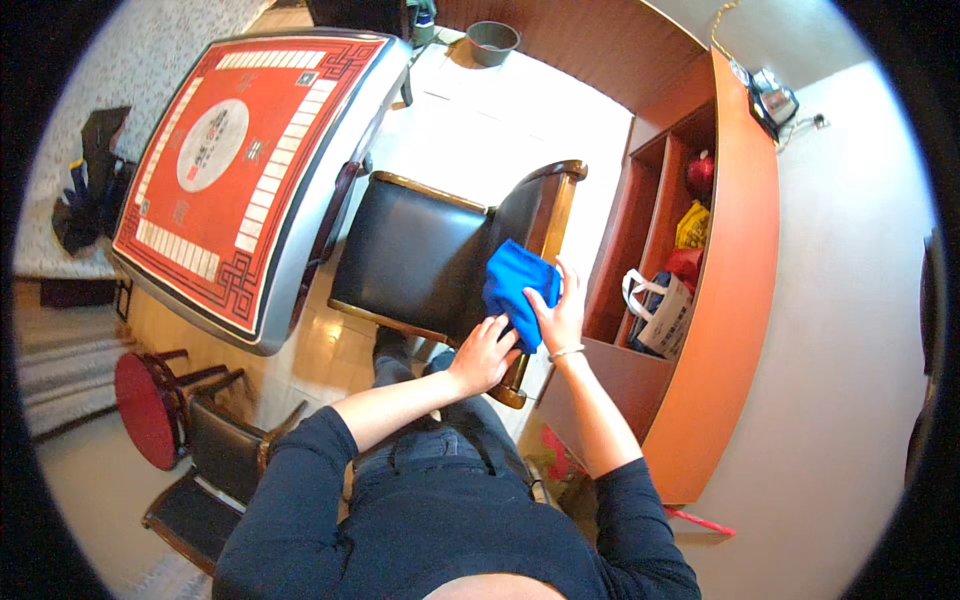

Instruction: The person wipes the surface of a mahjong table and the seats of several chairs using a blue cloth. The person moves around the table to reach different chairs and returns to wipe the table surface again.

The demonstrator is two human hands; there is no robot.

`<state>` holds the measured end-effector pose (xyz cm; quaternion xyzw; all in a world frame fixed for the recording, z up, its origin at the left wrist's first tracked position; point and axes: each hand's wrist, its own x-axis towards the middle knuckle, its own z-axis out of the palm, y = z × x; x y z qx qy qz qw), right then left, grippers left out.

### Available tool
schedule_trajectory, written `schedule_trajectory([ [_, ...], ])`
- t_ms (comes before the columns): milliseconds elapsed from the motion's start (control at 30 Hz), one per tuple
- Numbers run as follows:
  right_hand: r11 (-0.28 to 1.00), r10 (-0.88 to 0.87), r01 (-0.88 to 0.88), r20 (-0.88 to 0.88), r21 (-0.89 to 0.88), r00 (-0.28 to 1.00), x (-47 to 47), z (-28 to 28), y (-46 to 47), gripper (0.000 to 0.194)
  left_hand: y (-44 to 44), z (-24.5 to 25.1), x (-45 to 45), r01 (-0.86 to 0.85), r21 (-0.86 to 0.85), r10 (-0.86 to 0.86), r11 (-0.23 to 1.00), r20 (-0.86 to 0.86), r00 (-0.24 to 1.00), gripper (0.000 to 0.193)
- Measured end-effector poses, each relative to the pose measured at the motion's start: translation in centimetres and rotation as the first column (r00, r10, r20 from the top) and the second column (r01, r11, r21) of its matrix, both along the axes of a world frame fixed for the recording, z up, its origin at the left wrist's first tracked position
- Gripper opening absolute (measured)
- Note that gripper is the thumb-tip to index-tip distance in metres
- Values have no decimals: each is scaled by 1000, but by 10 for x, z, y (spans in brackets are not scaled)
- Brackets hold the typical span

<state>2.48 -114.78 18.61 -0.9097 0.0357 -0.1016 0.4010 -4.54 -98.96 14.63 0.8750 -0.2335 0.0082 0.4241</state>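
Observation:
A blue cloth [523,289], folded and slightly rumpled, lies over the top of a wooden chair's backrest [559,214]. My right hand [561,309], with a bracelet at the wrist, holds the cloth's right side, thumb on top. My left hand [486,354] has its fingers at the cloth's lower edge; the fingertips are partly hidden there. Below the backrest spreads the chair's black padded seat [412,255], framed in glossy wood.
A mahjong table [300,225] with a red mat stands left of the chair. At right is a wooden cabinet [739,300] whose shelves hold a white-handled bag [664,322]. A round red stool [146,409] and another black chair [225,435] stand lower left. A grey bucket [492,45] is at the far wall.

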Motion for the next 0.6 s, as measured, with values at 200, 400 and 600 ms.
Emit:
schedule_trajectory([
  [200, 865, -408, 429, -131, 260, 903, -2, -13, -4, 20, 7, 13, 19, 95, 77, -99, 992, 51, 994, 39],
  [400, 889, -443, 438, -3, -136, 897, 15, -38, -60, 44, -17, 15, 58, 15, 73, -19, 997, 56, 998, 31],
  [600, 722, 55, 161, -288, 673, 956, 4, -72, 5, 57, -42, -16, 61, -164, -142, 120, 976, -276, 953, 67],
])
